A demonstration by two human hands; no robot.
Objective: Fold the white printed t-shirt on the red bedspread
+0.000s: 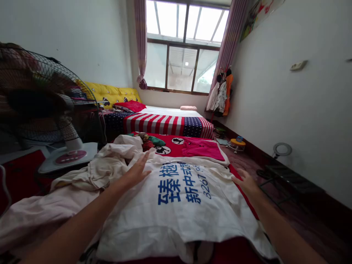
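Note:
A white shirt (176, 220) with large blue characters and digits lies spread out and wrinkled in front of me, on a red patterned cover (172, 148). My left hand (140, 169) is at its upper left part, fingers stretched out and thumb apart. At the opposite edge, my right hand (246, 182) reaches the shirt's right side with its fingers apart. Neither hand shows a grip on the fabric. Beyond the shirt lies a flat bright pink garment (202, 148). Crumpled off-white clothes (101, 167) are heaped to the left of my left hand.
A fan (74, 152) stands close on the left. Farther back is a bed with a striped and starred cover (156, 124). On the right are a dark folding-legged bench (294, 179), a ring light (282, 149) and a small yellow stool (237, 143).

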